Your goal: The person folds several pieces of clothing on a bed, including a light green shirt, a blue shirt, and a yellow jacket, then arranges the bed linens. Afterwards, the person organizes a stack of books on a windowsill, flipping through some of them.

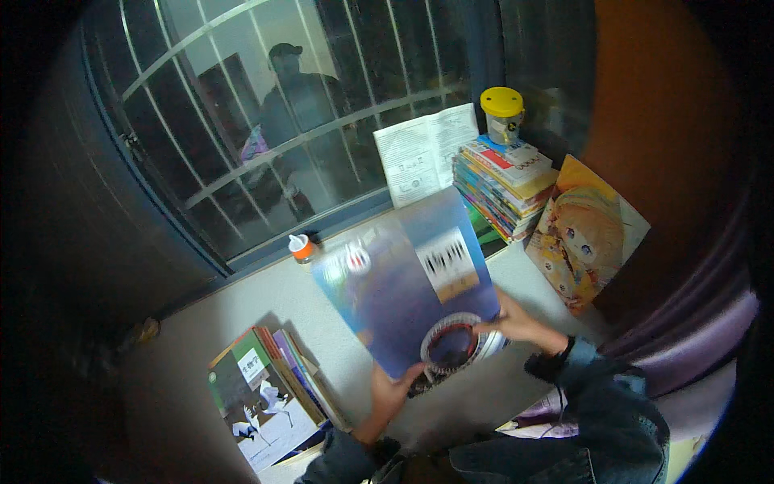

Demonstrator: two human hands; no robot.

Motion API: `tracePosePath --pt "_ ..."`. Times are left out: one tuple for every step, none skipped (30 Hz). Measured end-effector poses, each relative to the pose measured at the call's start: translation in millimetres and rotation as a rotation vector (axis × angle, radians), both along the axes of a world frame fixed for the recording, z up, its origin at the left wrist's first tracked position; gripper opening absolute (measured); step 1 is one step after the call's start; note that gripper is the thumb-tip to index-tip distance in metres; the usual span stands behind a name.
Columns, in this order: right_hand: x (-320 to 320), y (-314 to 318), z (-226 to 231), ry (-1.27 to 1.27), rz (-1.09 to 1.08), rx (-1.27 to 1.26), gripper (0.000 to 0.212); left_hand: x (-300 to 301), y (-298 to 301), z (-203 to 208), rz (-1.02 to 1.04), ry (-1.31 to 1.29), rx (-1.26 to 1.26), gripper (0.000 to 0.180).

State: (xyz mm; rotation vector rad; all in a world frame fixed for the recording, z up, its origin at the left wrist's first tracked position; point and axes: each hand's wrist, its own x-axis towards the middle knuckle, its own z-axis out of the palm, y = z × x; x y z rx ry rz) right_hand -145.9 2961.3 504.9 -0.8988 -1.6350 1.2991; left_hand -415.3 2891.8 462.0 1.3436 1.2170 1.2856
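Note:
A blue and purple book (387,290) is held tilted above the white tabletop, its cover toward me. The cover carries a white label panel and a round stadium-like picture near its lower corner. My left hand (393,393) grips the lower left corner, thumb on the cover and the other fingers hidden behind. At the right edge my right hand (518,321) holds the book, with its thumb lying over the round picture. To the left of my left hand, several books lie in a fanned pile; the top one (256,415) is green and grey with white cranes.
Further back stands a tall stack of books (500,194) with a yellow-lidded jar (501,117) on top. An open printed booklet (427,153) leans beside it. A cartoon picture board (584,242), an orange-collared bottle (301,247), a barred window (306,137) and a purple curtain (693,347) border the table.

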Motion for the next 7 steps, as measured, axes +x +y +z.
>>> tracePosePath --pt "10.2 9.6 19.1 -0.019 -0.016 0.070 0.083 6.9 14.1 10.3 -0.041 -0.023 -0.089 0.059" --pt "19.3 20.8 37.4 -0.099 -0.074 0.058 0.078 15.2 29.4 20.5 -0.091 -0.060 -0.151 0.063" --pt "30.3 25.8 54.2 0.022 -0.080 -0.072 0.073 27.2 46.0 30.1 -0.043 -0.102 -0.289 0.067" --pt "38.1 39.4 69.8 -0.093 -0.124 -0.083 0.068 40.5 62.5 39.0 -0.003 -0.158 -0.402 0.070" --pt "42.6 51.0 82.0 -0.145 -0.210 -0.192 0.067 50.6 75.6 46.6 0.038 -0.227 -0.491 0.074" --pt "47.4 62.2 92.7 -0.163 -0.268 -0.246 0.066 58.6 88.9 54.8 -0.042 -0.249 -0.525 0.080" --pt "52.6 70.5 101.8 -0.168 -0.273 -0.220 0.073 65.6 103.8 63.1 -0.115 -0.275 -0.535 0.087"
